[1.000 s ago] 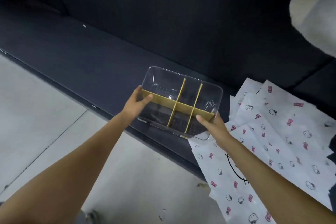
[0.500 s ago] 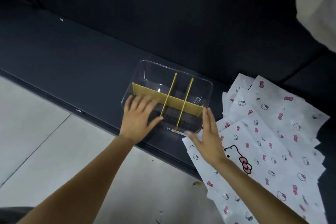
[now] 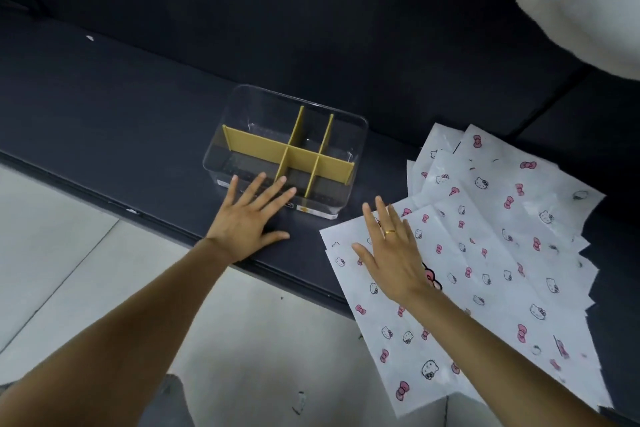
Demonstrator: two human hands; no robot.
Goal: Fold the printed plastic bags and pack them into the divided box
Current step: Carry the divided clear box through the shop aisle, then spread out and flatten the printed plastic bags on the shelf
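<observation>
Both our hands have let go of the divided box (image 3: 287,152) since a second ago: then they gripped its two ends and held it tilted, and now it stands flat on the dark ledge (image 3: 114,107) with nothing in its compartments. Our left hand (image 3: 251,218) lies flat on the ledge in front of the box, fingers straight and spread wide, the fingertips (image 3: 261,177) overlapping the box's near wall in this view; we cannot tell whether they touch it. Our right hand (image 3: 393,251) has drawn back from the box's right end and now sits over the near corner of the printed plastic bags (image 3: 491,253), fingers straight and loosely spread, a gold ring (image 3: 390,232) on one finger. We cannot tell whether the palm presses on the top bag or hovers just above it.

The box is clear plastic with yellow dividers (image 3: 294,156), one long and two short, making six compartments. A white label strip (image 3: 317,212) runs along its near lower edge; its writing is too small to read. The bags are white with pink bows and small black cat faces, lying unfolded in a fanned pile just right of the box, their near ends hanging off the ledge over the pale floor (image 3: 52,253). A blurred white object (image 3: 581,3) fills the upper right corner.
</observation>
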